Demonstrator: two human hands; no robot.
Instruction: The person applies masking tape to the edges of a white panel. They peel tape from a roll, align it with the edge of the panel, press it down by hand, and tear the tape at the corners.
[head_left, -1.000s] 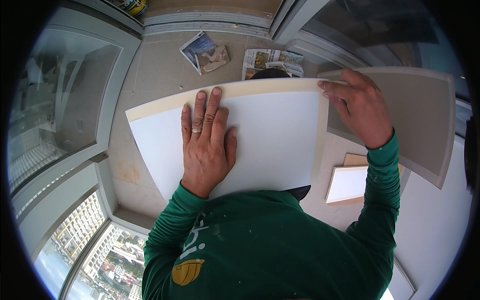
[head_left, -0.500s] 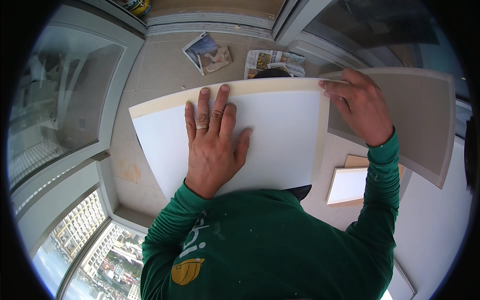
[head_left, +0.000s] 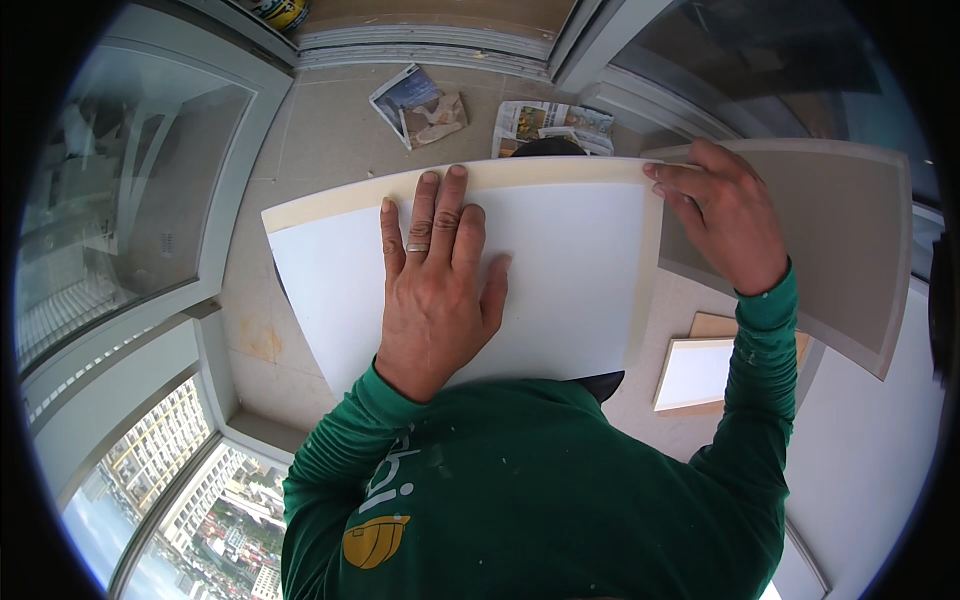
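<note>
at ten o'clock stands a glazed door [head_left: 150,190], and at eight a window [head_left: 140,470] with buildings beyond. a crumpled printed sheet [head_left: 420,105] lies on the floor past eleven. the left hand [head_left: 432,310] rests palm down, fingers slightly spread and thumb out, on a white board [head_left: 570,270] at the dial's centre; three fingertips touch the cream strip [head_left: 545,173] along its twelve o'clock edge. newspaper [head_left: 555,120] lies toward one. a smaller white panel [head_left: 693,375] lies near four. the right hand [head_left: 735,220], past two, has its fingers bent at the board's corner; i cannot tell whether they pinch anything. a grey panel [head_left: 840,240] shows near three.
</note>
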